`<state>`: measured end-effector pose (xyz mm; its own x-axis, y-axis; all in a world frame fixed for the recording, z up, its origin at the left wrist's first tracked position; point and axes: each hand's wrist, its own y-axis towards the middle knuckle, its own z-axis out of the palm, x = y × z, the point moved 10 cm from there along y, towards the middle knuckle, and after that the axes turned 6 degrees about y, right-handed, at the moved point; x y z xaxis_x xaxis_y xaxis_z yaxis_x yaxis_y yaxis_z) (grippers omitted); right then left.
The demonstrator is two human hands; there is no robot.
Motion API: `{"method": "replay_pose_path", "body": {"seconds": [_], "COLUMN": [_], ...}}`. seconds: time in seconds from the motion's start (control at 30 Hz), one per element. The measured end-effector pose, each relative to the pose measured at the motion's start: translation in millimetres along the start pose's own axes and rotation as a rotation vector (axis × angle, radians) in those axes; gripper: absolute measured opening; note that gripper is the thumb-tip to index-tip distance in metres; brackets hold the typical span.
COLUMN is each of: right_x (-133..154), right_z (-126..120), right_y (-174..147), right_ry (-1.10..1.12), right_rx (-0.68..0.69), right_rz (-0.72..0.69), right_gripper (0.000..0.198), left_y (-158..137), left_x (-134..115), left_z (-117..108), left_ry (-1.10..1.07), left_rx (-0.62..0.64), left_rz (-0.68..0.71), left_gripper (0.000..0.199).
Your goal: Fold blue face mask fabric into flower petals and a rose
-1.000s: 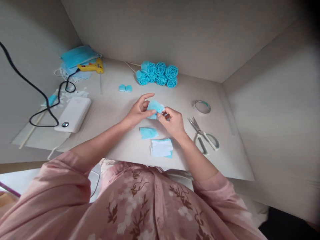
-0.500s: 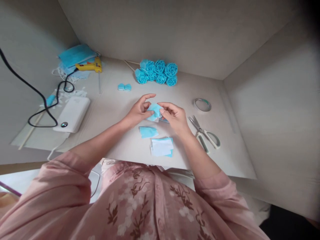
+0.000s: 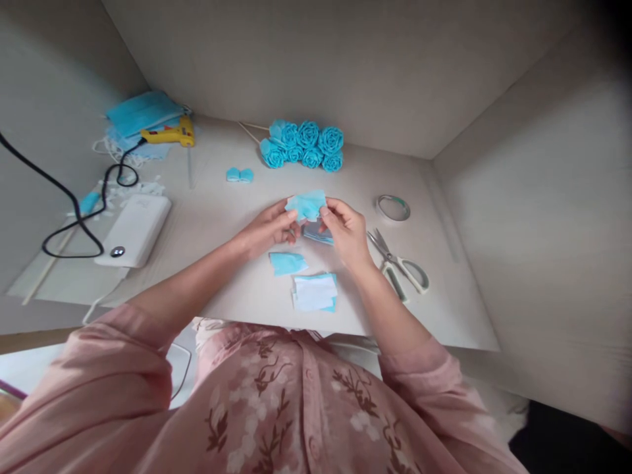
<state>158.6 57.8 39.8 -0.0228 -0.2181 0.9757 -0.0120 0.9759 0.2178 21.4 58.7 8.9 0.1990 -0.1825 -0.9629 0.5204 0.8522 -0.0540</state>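
A light-blue piece of mask fabric (image 3: 307, 205) is stretched between my two hands above the table. My left hand (image 3: 274, 227) pinches its left edge with thumb and fingers. At its right edge, my right hand (image 3: 344, 227) grips the piece between thumb and fingers. Just below the hands lies a small folded blue stack (image 3: 318, 232), partly covered by my fingers. Nearer to me are a loose blue fabric piece (image 3: 287, 263) and a pile of white and blue fabric pieces (image 3: 315, 293).
Several blue fabric roses (image 3: 309, 146) lie at the back, near a small blue bow-shaped piece (image 3: 239, 175). On the right are scissors (image 3: 395, 260) and a tape roll (image 3: 393, 208). A yellow glue gun (image 3: 170, 133), blue masks (image 3: 143, 112) and a white power bank (image 3: 135, 230) are left.
The fabric piece has been opened out wider and raised slightly. My left fingers, spread above it before, now hold its left edge. The view has shifted a little.
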Motion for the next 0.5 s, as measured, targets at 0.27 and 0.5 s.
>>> {"method": "replay_pose_path", "body": {"seconds": [0.27, 0.5], "right_x": [-0.7, -9.5], "right_z": [9.7, 8.3], "right_y": [-2.1, 1.4], "right_ry": [0.007, 0.019], "right_rx": [0.061, 0.077], "right_rz": [0.003, 0.063], "right_gripper": [0.041, 0.052], "left_y": [-1.4, -2.6], "left_x": [11.7, 2.3], "left_z": [-0.6, -0.4], "left_ry": [0.088, 0.099], "left_rx": [-0.026, -0.035], "left_rz": [-0.122, -0.087], "left_gripper": [0.043, 0.032]}}
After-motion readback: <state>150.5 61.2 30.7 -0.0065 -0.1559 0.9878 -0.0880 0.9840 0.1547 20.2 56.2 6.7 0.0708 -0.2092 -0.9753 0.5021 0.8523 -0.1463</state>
